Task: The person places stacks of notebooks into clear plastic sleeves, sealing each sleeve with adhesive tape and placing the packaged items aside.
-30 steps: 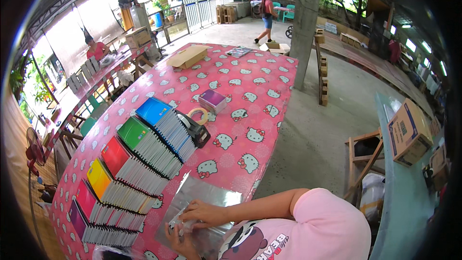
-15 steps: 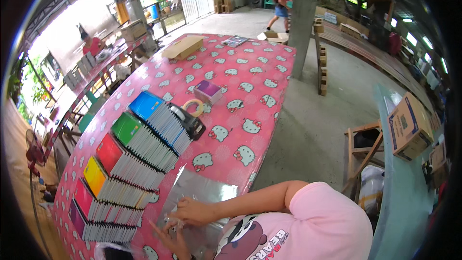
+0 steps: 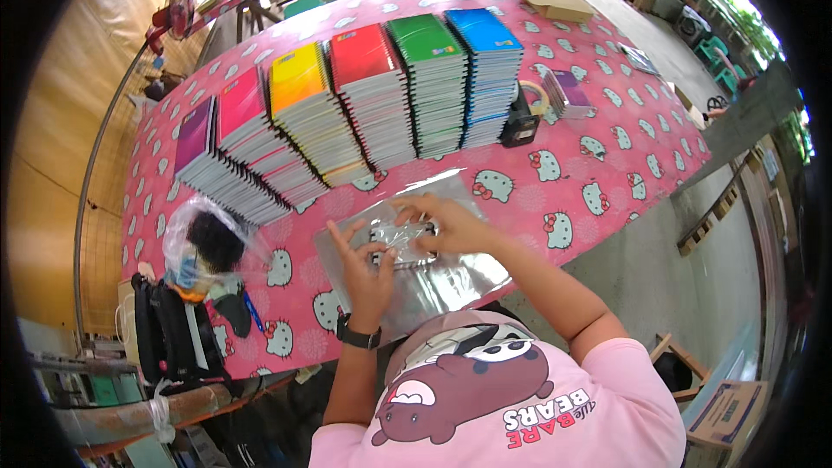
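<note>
A stack of clear plastic sleeves [image 3: 459, 282] lies flat at the table's near edge, with a crumpled piece of clear plastic [image 3: 403, 241] on it. My left hand [image 3: 364, 270] rests at the left side of this plastic, fingers spread apart. From the right, my right hand [image 3: 451, 224] reaches over the same plastic, its fingers bent but parted. Glare blurs where the fingertips touch. Beyond my hands stand spiral notebooks in stacks: purple [image 3: 195, 134], pink [image 3: 241, 104], yellow [image 3: 297, 78], red [image 3: 360, 52], green [image 3: 425, 37] and blue [image 3: 484, 30].
A black tape dispenser [image 3: 522, 121] and a tape roll [image 3: 535, 97] sit beside the blue stack, near small purple notebooks [image 3: 568, 91]. Left are a plastic bag [image 3: 186, 238], a blue pen [image 3: 253, 312] and a black bag [image 3: 165, 329]. A cardboard piece [image 3: 555, 2] lies far right.
The view has swung left and downward, so the notebook stacks now sit upright ahead. My hands remain at the clear plastic; their fingers have spread more over it.
</note>
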`<control>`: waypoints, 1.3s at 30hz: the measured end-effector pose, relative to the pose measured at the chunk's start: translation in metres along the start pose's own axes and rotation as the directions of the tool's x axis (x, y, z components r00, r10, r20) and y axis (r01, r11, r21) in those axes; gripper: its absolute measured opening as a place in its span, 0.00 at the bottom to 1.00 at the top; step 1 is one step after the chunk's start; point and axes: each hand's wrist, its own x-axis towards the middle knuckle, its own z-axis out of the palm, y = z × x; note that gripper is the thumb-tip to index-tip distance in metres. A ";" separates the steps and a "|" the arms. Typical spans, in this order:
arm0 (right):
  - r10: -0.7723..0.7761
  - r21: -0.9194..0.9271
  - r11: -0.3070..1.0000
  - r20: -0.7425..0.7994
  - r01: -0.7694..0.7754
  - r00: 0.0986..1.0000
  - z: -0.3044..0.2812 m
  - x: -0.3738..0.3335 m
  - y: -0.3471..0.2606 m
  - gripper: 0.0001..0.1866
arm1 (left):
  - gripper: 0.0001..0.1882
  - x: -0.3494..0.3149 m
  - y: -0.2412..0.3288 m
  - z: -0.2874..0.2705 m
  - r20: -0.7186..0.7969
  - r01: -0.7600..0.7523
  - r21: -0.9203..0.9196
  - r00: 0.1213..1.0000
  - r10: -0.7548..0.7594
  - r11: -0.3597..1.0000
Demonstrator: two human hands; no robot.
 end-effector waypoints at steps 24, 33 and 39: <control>-0.161 -0.136 0.981 -0.172 0.139 0.972 0.024 0.015 0.016 0.30 | 0.48 -0.003 0.012 0.006 -0.035 0.012 0.277 0.999 -0.002 0.961; 0.180 0.238 0.957 -0.048 -0.164 0.982 0.018 0.036 0.031 0.23 | 0.34 -0.037 -0.010 0.010 -0.001 -0.170 0.741 0.967 0.255 0.650; 0.304 0.351 0.897 -0.056 -0.267 0.951 0.016 0.037 0.042 0.13 | 0.34 -0.048 0.004 0.033 0.259 -0.239 0.786 0.965 0.048 0.570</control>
